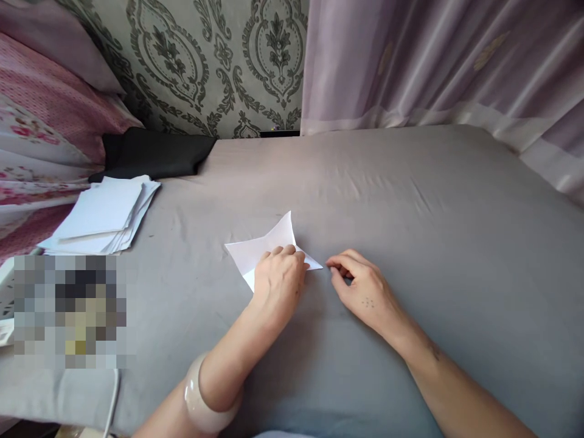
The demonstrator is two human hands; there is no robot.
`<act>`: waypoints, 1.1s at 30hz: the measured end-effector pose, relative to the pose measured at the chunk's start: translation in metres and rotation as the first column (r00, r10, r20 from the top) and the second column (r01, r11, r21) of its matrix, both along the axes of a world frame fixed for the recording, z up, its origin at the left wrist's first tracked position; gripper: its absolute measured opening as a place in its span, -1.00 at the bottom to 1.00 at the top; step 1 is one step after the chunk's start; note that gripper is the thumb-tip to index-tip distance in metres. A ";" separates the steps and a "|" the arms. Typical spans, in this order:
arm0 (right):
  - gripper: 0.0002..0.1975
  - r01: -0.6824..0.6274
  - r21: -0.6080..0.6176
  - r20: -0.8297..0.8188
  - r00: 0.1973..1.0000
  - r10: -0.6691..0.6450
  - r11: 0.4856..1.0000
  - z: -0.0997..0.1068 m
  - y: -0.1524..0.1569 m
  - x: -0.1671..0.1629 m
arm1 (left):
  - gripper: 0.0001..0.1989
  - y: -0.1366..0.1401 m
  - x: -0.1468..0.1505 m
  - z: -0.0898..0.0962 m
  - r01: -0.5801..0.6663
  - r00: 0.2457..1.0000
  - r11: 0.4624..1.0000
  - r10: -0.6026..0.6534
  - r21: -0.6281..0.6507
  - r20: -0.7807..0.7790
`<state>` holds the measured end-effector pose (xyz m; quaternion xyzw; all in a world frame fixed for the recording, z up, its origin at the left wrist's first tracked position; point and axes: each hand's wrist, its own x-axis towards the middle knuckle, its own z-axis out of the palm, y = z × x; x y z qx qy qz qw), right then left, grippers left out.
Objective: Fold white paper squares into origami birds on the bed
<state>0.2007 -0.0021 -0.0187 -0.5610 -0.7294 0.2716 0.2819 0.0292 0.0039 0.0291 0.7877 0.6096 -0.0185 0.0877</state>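
A folded white paper (262,246) lies on the grey bed sheet (410,201), with one flap pointing up and away from me. My left hand (278,280) presses down on the paper's near part with curled fingers and hides some of it. My right hand (360,289) rests on the sheet just to the right, its fingertips pinched together at the paper's right tip. A pale bangle (205,404) sits on my left wrist.
A stack of white paper sheets (103,216) lies at the left of the bed. Behind it is a black cloth (155,152). Pink floral bedding (41,128) is piled at far left. A lilac curtain (433,61) hangs at the back right.
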 end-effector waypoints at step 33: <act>-0.89 0.074 -0.012 0.209 0.975 -0.070 0.997 0.006 0.005 -0.017 | -0.71 0.008 -0.002 0.003 -0.014 1.000 0.996 0.016 -0.085 0.020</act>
